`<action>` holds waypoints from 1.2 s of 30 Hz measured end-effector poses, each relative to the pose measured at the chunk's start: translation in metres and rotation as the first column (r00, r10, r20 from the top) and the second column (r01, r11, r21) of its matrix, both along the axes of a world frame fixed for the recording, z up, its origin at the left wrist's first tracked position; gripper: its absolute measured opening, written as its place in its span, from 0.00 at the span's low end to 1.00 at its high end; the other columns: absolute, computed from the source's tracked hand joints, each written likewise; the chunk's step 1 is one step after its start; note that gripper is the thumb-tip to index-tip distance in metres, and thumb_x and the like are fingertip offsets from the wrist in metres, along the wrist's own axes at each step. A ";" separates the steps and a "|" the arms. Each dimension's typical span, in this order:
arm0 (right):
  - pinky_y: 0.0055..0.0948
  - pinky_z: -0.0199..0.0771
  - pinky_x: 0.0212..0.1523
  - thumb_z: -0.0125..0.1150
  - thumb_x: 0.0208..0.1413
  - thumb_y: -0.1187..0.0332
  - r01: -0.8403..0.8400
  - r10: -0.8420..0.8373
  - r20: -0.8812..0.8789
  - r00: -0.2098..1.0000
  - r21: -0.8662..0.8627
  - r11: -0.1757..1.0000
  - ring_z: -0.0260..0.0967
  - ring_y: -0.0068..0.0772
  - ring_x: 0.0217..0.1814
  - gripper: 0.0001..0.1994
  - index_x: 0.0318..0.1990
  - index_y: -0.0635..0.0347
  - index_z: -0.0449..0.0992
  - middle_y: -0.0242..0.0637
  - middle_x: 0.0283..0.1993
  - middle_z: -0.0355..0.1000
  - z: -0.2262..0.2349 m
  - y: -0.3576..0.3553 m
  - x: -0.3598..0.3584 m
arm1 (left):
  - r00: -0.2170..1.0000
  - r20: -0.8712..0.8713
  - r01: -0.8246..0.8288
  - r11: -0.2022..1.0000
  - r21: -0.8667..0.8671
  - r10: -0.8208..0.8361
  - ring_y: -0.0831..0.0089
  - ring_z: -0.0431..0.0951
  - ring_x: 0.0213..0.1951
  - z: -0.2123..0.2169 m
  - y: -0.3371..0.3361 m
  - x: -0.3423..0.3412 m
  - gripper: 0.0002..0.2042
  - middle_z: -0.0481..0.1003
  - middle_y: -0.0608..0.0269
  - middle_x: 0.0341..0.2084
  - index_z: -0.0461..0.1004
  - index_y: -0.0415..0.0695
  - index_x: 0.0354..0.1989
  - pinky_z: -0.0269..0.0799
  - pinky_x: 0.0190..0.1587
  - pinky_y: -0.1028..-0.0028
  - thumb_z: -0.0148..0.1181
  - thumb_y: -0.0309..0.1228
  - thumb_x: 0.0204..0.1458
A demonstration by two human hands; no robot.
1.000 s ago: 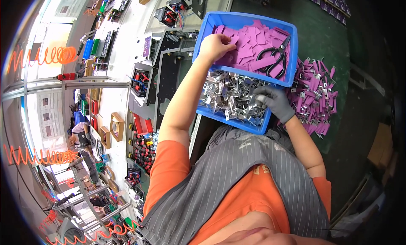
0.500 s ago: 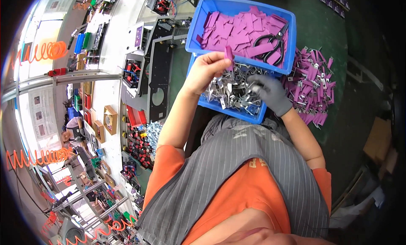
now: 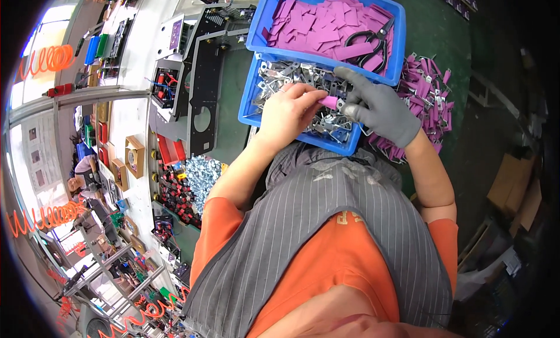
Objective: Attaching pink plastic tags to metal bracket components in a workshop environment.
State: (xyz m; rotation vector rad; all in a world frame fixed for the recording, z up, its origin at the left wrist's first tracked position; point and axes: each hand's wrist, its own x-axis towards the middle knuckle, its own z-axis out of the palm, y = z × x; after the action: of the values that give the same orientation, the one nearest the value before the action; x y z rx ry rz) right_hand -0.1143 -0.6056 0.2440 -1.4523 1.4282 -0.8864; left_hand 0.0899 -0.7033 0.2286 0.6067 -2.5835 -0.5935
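Note:
My bare left hand (image 3: pixel 289 113) pinches a small purple sleeve (image 3: pixel 330 102) over the lower bin. A small silvery metal bracket (image 3: pixel 340 104) sits at the sleeve's right end. My right hand (image 3: pixel 382 107), in a grey glove, has its thumb against that bracket and its index finger raised; the other fingers are partly hidden. Beneath both hands, the lower blue bin (image 3: pixel 249 96) holds many loose metal brackets (image 3: pixel 286 74). Behind it, the upper blue bin (image 3: pixel 399 43) is full of flat purple sleeves (image 3: pixel 318 26), with black-handled scissors (image 3: pixel 373 46) lying on top.
On the right lies a heap of brackets with purple sleeves (image 3: pixel 426 99). To the left are a black metal panel (image 3: pixel 201 87), a red tray (image 3: pixel 170 150) and a pile of small shiny parts (image 3: pixel 202 177). Cardboard (image 3: pixel 510 183) stands at far right. Another person (image 3: pixel 87 177) is at far left.
My left hand has lowered the purple sleeve toward my right hand. My right hand has risen from the metal brackets, and a bracket now meets the sleeve. The whole view has shifted slightly.

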 end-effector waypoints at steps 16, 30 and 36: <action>0.23 0.69 0.44 0.57 0.46 0.70 -0.307 -0.132 0.769 0.625 0.398 0.864 0.66 0.24 0.47 0.33 0.63 0.64 0.55 0.41 0.47 0.67 -0.029 0.054 0.004 | 0.951 -0.004 0.302 0.929 0.216 -0.308 0.65 0.74 0.34 -0.025 0.030 0.018 0.08 0.73 0.64 0.30 0.76 0.48 0.35 0.72 0.35 0.67 0.60 0.36 0.49; 0.23 0.71 0.43 0.58 0.43 0.77 -0.097 -0.217 0.840 0.497 0.302 0.948 0.68 0.26 0.44 0.18 0.45 0.62 0.66 0.36 0.41 0.68 -0.036 0.066 -0.003 | 0.947 0.023 0.304 0.920 0.246 -0.319 0.63 0.75 0.33 -0.002 0.010 0.008 0.09 0.75 0.62 0.32 0.76 0.44 0.36 0.72 0.36 0.69 0.64 0.29 0.46; 0.21 0.74 0.35 0.61 0.46 0.75 -0.024 -0.235 0.729 0.643 0.325 0.945 0.72 0.25 0.38 0.20 0.48 0.64 0.67 0.36 0.39 0.71 -0.034 0.066 -0.004 | 0.885 0.070 0.389 0.814 0.431 -0.460 0.66 0.76 0.30 -0.001 0.017 -0.005 0.10 0.76 0.61 0.30 0.77 0.44 0.36 0.73 0.34 0.72 0.66 0.29 0.43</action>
State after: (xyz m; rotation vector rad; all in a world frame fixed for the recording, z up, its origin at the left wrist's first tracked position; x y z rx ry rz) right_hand -0.1187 -0.5400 0.2101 -0.6019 0.9293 -1.1150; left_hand 0.0846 -0.6866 0.2279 0.1876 -2.7927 -1.3068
